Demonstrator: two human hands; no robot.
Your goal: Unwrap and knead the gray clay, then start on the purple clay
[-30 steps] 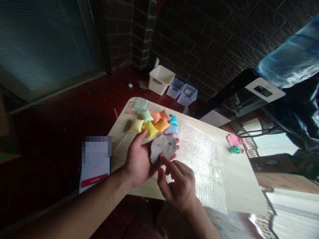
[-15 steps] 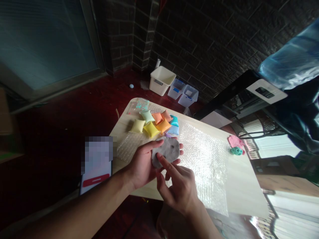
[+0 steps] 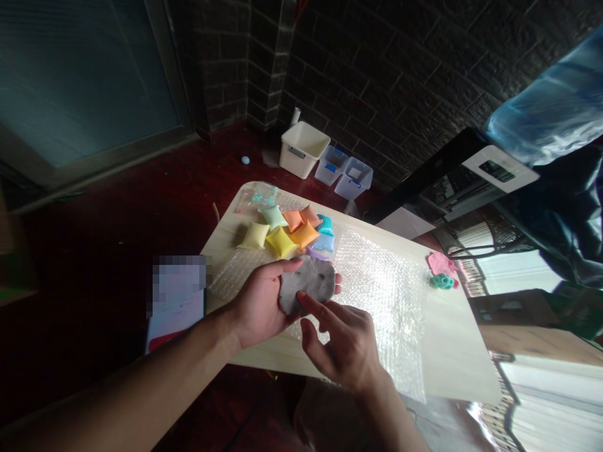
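A flattened grey clay slab [image 3: 313, 276] lies across the palm of my left hand [image 3: 258, 304], with the thumb over its upper left edge and fingertips showing beyond its right side. Small dents mark its surface. The index finger of my right hand [image 3: 346, 342] is stretched out, its tip touching the slab near the lower edge. My right thumb stands apart below, and the other fingers are partly curled. Just beyond the slab are soft pillow-shaped packs, among them a yellow pack [image 3: 281, 242], an orange pack [image 3: 304, 235] and a pale blue pack [image 3: 324, 243].
Bubble wrap [image 3: 384, 301] covers much of the wooden table [image 3: 459, 339]. Pink clay [image 3: 441, 264] and a green clay piece [image 3: 443, 281] sit at its right end. A phone [image 3: 178, 295] is at the left edge. A cream bin [image 3: 304, 150] and clear boxes [image 3: 354, 177] stand on the floor behind.
My left hand and the slab have shifted slightly left. My right fingertip now touches a spot farther right on the slab, and a dent shows above it. The whole view has shifted a little.
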